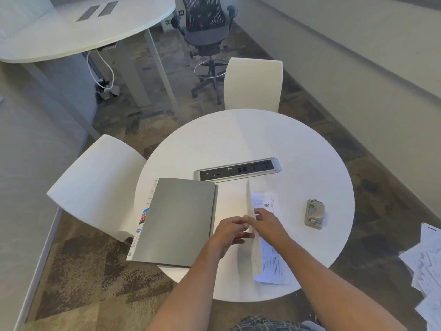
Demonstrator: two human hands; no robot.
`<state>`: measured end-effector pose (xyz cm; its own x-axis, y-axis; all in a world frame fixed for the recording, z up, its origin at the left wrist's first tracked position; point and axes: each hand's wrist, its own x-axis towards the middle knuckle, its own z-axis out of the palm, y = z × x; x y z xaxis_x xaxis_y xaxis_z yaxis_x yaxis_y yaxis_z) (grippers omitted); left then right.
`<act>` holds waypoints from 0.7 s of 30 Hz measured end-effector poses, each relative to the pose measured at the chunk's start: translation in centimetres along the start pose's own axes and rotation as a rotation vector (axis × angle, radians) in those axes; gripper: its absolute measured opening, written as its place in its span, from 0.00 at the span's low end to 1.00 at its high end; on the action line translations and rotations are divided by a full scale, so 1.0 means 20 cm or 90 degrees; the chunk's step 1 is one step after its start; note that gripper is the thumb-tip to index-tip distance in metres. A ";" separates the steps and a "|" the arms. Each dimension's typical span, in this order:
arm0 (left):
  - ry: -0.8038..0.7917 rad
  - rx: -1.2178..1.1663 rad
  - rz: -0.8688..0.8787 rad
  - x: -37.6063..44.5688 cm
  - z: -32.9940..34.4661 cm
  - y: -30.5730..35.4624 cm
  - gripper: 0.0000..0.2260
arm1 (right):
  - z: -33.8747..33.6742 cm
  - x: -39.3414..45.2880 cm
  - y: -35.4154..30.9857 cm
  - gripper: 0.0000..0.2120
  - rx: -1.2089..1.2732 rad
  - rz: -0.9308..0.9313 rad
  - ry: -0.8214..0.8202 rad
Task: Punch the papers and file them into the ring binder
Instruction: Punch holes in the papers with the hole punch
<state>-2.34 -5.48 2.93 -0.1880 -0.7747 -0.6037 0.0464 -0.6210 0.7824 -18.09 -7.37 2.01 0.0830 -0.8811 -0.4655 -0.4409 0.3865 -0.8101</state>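
**Both hands lift a sheet on edge over the open binder**

Head view: a round white desk [274, 144] seen from above. A ring binder [176, 220] lies open on its left part, its grey cover flat and overhanging the near edge, coloured index tabs along its far left side. The binder's spine runs away from the viewer, and so does the long axis of the papers.

Just right of the spine, a white sheet [250, 235] stands nearly on edge, like a page being turned. The left hand [229, 232] is on the binder side of it, fingers curled, its grip pinching the sheet's upper edge. The right hand [268, 222] meets it from the other side, fingertips pressed against the same edge. Both hands touch the sheet; the left is nearer the spine. The rings themselves are hidden, so I cannot tell whether anything is filed on them.

Under and right of the raised sheet lie printed papers [272, 261], flat on the desk. A hole punch [315, 213] sits further right, well apart from both hands, nearer the right one. Behind the binder is a socket strip [238, 169]. More loose pages [427, 263] are scattered on the floor at far right.
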 end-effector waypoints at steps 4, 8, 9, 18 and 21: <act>0.048 -0.020 0.008 0.03 -0.01 -0.01 0.11 | -0.08 0.02 -0.01 0.11 0.037 0.003 0.082; 0.164 0.048 -0.037 0.08 -0.05 -0.03 0.21 | -0.20 -0.01 -0.01 0.11 0.378 -0.011 0.005; 0.172 0.051 -0.056 0.08 -0.06 -0.04 0.23 | -0.23 -0.01 -0.01 0.11 0.429 -0.014 -0.008; 0.224 -0.021 -0.035 0.10 -0.14 -0.12 0.09 | -0.30 0.03 0.18 0.10 0.383 0.054 0.098; 0.255 0.081 -0.027 0.11 -0.17 -0.15 0.01 | -0.29 0.05 0.25 0.12 0.268 0.099 0.123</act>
<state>0.47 -5.71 -1.31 0.2106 -0.7496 -0.6275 -0.0789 -0.6528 0.7534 -25.47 -7.86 -0.46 -0.1409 -0.8229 -0.5504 -0.0312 0.5594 -0.8283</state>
